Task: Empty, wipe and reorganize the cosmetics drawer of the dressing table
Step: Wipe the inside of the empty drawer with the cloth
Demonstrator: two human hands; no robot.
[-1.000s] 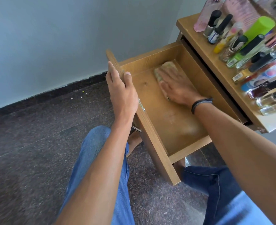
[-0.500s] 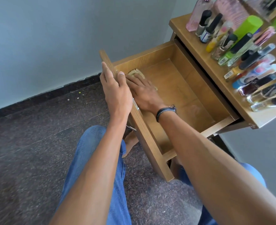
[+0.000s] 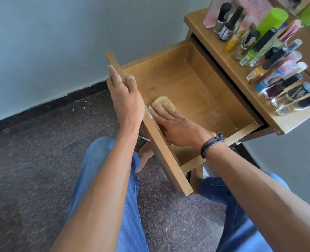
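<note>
Left hand (image 3: 126, 99) grips top edge of drawer (image 3: 196, 91) front panel: thumb hooked inside, fingers lying along outer face. Right hand (image 3: 176, 128) flat, palm down, fingers straight and close together, pressing yellowish cloth (image 3: 161, 101) onto drawer floor at near left, just beside front panel. Dark wristband (image 3: 211, 145) on right wrist. Drawer pulled out from dressing table (image 3: 197, 24). Cosmetics bottles (image 3: 270, 57) crowd table top, far right. Blue jeans (image 3: 114, 179) near, below drawer.

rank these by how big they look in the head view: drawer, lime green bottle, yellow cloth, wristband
1. drawer
2. lime green bottle
3. yellow cloth and wristband: they look about alike. The right hand covers part of the cloth, so I won't rank these two.
</note>
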